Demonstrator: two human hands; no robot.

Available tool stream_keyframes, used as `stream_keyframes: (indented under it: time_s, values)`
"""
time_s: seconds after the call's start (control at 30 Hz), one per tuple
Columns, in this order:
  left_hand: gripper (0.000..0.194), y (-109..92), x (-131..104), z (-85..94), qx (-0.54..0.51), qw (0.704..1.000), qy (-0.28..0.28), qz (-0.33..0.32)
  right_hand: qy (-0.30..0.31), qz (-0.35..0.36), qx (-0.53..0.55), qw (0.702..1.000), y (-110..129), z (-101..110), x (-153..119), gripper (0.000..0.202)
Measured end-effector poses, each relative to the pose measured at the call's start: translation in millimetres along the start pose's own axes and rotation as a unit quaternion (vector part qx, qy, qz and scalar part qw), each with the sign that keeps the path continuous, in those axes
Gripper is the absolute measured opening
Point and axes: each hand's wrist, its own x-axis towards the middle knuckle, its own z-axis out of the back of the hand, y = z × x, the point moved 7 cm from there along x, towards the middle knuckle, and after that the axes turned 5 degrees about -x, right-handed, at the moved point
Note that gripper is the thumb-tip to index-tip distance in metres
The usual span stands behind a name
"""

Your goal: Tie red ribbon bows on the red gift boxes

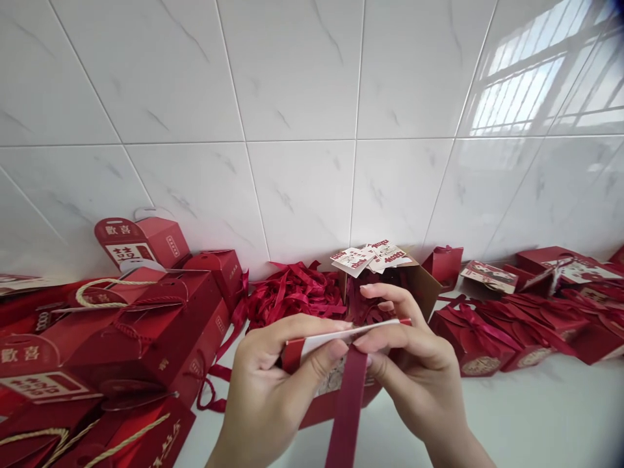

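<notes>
My left hand [280, 377] pinches the left side of a small red-and-white card piece [312, 344], thumb in front and fingers behind. At its right end my right hand [419, 364] is closed, thumb and forefinger gripping a dark red ribbon [347, 409] against the card's lower edge. The ribbon hangs down toward me from that pinch. Some fingers of the right hand are raised above the card. Below and behind the hands, partly hidden, a red surface with a pale printed panel [331, 380] shows; I cannot tell whether it joins the card.
A pile of loose red ribbons [292, 292] lies behind the hands. Next to it stands an open cardboard box [424, 286] with printed cards [385, 255] on its rim. Red gift boxes [180, 318] with rope handles crowd the left. Ribbon-tied small boxes [472, 344] line the right, against the tiled wall.
</notes>
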Motion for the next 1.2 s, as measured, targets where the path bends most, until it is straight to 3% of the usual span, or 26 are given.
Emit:
stream_keyframes:
  time_s: [0.23,0.43,0.7,0.87,1.07,1.2]
  values:
    - [0.020,-6.7,0.5,-0.3,0.021,0.999,-0.006,-0.046,-0.032,0.007,-0.027,0.999,0.6,1.4,-2.6,0.018]
    - [0.017,-8.7,-1.1,-0.3,0.047,0.998,-0.010,-0.047,-0.047,0.015,-0.051,0.998,-1.3,3.6,-4.8,0.020]
    - [0.014,-6.8,-1.0,0.2,0.059,0.997,-0.009,-0.054,-0.071,0.108,-0.157,0.979,13.4,6.5,-4.8,0.028]
    - [0.015,-8.2,-0.9,-4.2,0.074,0.995,0.010,-0.071,-0.060,0.099,-0.177,0.977,14.1,8.1,-4.8,0.025]
    - [0.020,-11.8,-3.5,-5.3,0.117,0.984,0.002,-0.137,-0.043,0.099,-0.200,0.974,13.6,7.8,-1.8,0.023]
    - [0.020,-10.9,-2.9,-6.6,0.101,0.986,0.009,-0.133,-0.057,0.118,-0.196,0.972,15.7,7.5,-1.4,0.026]
